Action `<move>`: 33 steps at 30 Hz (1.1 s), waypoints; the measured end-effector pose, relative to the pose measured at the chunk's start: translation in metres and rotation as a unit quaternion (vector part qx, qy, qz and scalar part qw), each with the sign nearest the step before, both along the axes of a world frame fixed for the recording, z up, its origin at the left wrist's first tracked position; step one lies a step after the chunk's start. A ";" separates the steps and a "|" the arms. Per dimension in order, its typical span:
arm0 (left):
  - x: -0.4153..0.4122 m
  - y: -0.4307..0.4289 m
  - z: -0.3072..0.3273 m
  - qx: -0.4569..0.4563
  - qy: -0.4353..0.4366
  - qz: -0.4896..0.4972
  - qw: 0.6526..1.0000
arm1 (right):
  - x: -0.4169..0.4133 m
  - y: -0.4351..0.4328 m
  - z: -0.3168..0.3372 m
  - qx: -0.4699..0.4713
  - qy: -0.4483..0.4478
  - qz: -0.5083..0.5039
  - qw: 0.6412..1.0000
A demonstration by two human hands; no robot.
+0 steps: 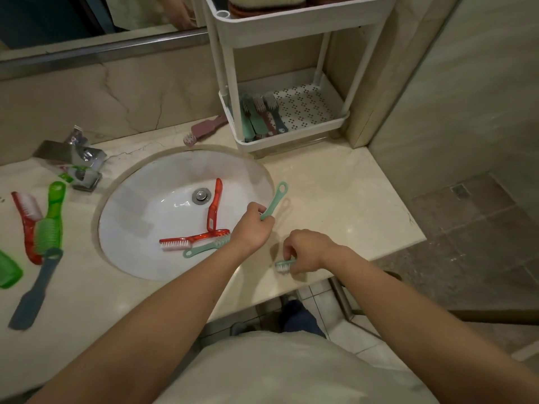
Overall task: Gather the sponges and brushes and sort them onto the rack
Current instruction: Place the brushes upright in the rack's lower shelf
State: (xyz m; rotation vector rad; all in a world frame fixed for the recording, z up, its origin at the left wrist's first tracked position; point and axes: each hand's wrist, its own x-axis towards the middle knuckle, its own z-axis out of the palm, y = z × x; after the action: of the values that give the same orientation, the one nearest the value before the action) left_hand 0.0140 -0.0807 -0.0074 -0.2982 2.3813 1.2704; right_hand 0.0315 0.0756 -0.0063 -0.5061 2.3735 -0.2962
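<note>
Gathering mint brushes at the sink, with the sorting judged about a third done.

Left on the counter (335, 199) lay one red brush (27, 217), one green brush (51, 220), one blue-grey brush (35, 290) and a green piece (8, 272) cut off by the frame. The sink (140, 205) held a red pair (214, 208) and one mint brush (204, 247), with one mauve brush (204, 131) behind it. The left hand (253, 228) gripped a second mint brush (274, 201). The right hand (306, 252) pinched a third mint brush (284, 265) at the counter's front edge. The rack (291, 135) already held what looked like four brushes (262, 118); about ten remained.
</note>
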 end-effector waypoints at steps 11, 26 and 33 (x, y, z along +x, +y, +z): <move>-0.029 -0.010 0.035 0.096 0.068 0.076 0.990 | -0.045 0.008 0.046 -0.141 0.223 -0.223 0.938; -0.116 0.027 0.089 0.176 0.083 0.196 0.961 | -0.133 0.021 0.107 -0.519 0.073 -0.453 0.722; -0.157 0.044 0.094 0.172 0.054 0.221 0.958 | -0.184 0.032 0.091 -0.457 0.051 -0.435 0.774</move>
State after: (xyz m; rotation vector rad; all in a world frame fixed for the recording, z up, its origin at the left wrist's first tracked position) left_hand -0.1425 -0.0362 0.0864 -0.6956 2.1925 1.9157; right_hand -0.1527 0.1073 0.0852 0.2520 2.2632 -1.9265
